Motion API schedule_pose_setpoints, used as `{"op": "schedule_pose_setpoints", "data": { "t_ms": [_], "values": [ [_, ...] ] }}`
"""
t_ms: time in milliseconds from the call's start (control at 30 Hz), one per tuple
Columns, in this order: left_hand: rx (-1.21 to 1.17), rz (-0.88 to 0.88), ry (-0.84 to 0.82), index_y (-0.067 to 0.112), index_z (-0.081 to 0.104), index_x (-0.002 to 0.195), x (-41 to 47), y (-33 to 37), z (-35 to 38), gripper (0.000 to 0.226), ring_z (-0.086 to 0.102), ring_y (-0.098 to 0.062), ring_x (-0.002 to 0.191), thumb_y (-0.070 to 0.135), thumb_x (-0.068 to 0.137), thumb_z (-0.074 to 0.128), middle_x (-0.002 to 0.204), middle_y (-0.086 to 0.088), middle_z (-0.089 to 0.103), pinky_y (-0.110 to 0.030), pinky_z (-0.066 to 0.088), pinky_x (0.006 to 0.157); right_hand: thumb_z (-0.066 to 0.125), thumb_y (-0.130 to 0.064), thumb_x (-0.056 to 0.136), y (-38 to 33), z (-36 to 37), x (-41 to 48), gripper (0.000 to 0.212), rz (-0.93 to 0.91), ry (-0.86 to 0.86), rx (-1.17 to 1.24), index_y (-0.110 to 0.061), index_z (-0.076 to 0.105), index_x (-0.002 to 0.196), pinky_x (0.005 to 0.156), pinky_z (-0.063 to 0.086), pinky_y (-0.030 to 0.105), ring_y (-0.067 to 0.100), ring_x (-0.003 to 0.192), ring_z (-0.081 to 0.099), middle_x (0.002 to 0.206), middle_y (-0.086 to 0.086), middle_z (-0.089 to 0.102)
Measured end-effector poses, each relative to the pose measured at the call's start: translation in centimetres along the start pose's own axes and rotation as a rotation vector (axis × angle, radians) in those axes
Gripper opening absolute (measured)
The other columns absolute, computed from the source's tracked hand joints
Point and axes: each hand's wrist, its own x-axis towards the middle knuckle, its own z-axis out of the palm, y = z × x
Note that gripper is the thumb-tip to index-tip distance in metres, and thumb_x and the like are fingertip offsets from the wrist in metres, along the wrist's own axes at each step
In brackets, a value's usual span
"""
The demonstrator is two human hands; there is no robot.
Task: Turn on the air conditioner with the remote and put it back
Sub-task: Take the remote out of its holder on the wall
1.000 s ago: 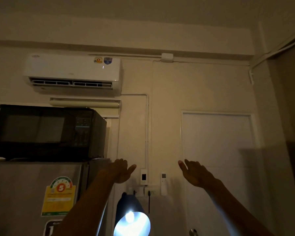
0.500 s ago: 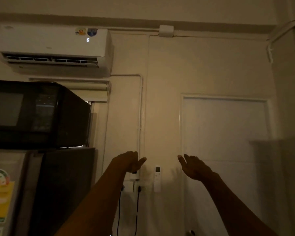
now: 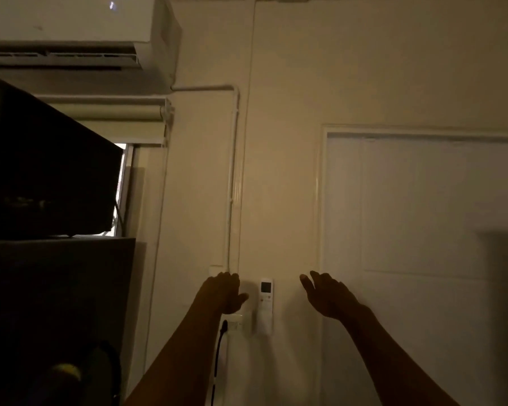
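Head camera, looking up at a dim, yellow-lit wall: my left hand [image 3: 222, 293] is raised with the fingers loosely spread and holds nothing; it overlaps a white wall box and sits just left of the remote [image 3: 266, 300]. My right hand [image 3: 327, 297] is up too, palm toward the wall, fingers apart, empty, and it is a little to the right of the remote without touching it. The remote is white with a small dark screen near its top; it hangs upright on the wall between my two hands, and I cannot tell whether a holder carries it. Below my left hand is a white outlet [image 3: 236, 325] with a black plug and cable [image 3: 219, 347] running down. The air conditioner [image 3: 71, 22] is mounted high at the upper left, cut off by the frame's top edge. A black microwave [image 3: 47, 168] stands on a dark fridge [image 3: 56, 303] at the left. A white door [image 3: 423, 230] fills the right side of the wall.
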Motion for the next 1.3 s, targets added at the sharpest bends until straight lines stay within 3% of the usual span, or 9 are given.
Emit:
{"op": "schedule_pose_setpoints", "data": {
  "t_ms": [167, 333, 533, 700, 967, 1100, 1300],
  "values": [
    [-0.005, -0.028, -0.034, 0.008, 0.026, 0.145, 5.7, 0.3, 4.0, 0.066, 0.036, -0.028, 0.138, 0.043, 0.092, 0.046, 0.151, -0.013, 0.034, -0.04, 0.033, 0.113, 0.023, -0.052, 0.096, 1.4, 4.1, 5.8, 0.06, -0.048, -0.018, 0.071, -0.016, 0.027, 0.144, 0.11, 0.033, 0.042, 0.03, 0.133, 0.04, 0.149, 0.013, 0.035],
    [-0.067, -0.014, -0.052, 0.01, 0.031, 0.142, 11.6, -0.2, 8.1, 0.063, 0.045, -0.028, 0.13, 0.039, 0.09, 0.051, 0.145, -0.012, 0.042, -0.039, 0.04, 0.107, 0.03, -0.053, 0.094, 1.9, 8.7, 11.6, 0.058, -0.072, 0.033, 0.095, -0.017, 0.035, 0.139, 0.106, 0.04, 0.039, 0.027, 0.126, 0.048, 0.142, 0.01, 0.045],
    [-0.062, -0.025, 0.067, 0.013, 0.037, 0.136, 15.8, -0.8, 11.9, 0.053, 0.052, -0.027, 0.121, 0.034, 0.09, 0.052, 0.134, -0.01, 0.05, -0.038, 0.044, 0.101, 0.049, -0.043, 0.091, 2.8, 13.4, 16.3, 0.045, -0.193, 0.073, 0.108, -0.021, 0.045, 0.13, 0.093, 0.05, 0.033, 0.019, 0.106, 0.058, 0.122, 0.004, 0.059],
    [-0.337, 0.04, 0.074, 0.015, 0.042, 0.136, 17.4, -0.2, 13.9, 0.05, 0.051, -0.023, 0.124, 0.026, 0.089, 0.056, 0.136, -0.008, 0.052, -0.035, 0.042, 0.105, 0.058, -0.03, 0.087, 3.7, 16.3, 18.4, 0.035, -0.205, 0.088, 0.14, -0.022, 0.051, 0.121, 0.087, 0.052, 0.031, 0.016, 0.097, 0.061, 0.109, 0.001, 0.064],
    [-0.597, 0.019, 0.227, 0.015, 0.06, 0.109, 20.1, 0.2, 16.3, 0.029, 0.066, -0.019, 0.098, 0.02, 0.082, 0.066, 0.11, -0.005, 0.069, -0.034, 0.056, 0.087, 0.06, -0.017, 0.084, 3.7, 19.6, 19.9, 0.018, -0.23, 0.152, 0.375, -0.025, 0.059, 0.1, 0.077, 0.059, 0.038, 0.014, 0.08, 0.064, 0.094, -0.001, 0.068],
    [-0.712, 0.021, 0.262, 0.012, 0.061, 0.102, 20.8, -0.1, 17.2, 0.026, 0.067, -0.019, 0.088, 0.012, 0.078, 0.069, 0.104, -0.008, 0.07, -0.034, 0.059, 0.081, 0.067, -0.015, 0.081, 3.1, 20.3, 20.2, 0.016, -0.216, 0.176, 0.514, -0.014, 0.062, 0.096, 0.071, 0.062, 0.038, 0.016, 0.077, 0.069, 0.095, 0.005, 0.07],
    [-0.764, 0.083, 0.287, 0.007, 0.064, 0.099, 21.4, -0.6, 17.6, 0.023, 0.064, -0.014, 0.079, 0.005, 0.077, 0.071, 0.101, -0.011, 0.07, -0.025, 0.057, 0.073, 0.071, -0.02, 0.077, 3.6, 21.5, 20.9, 0.019, -0.197, 0.204, 0.565, -0.019, 0.063, 0.094, 0.074, 0.06, 0.044, 0.018, 0.079, 0.068, 0.093, 0.003, 0.07]
  ]
}}
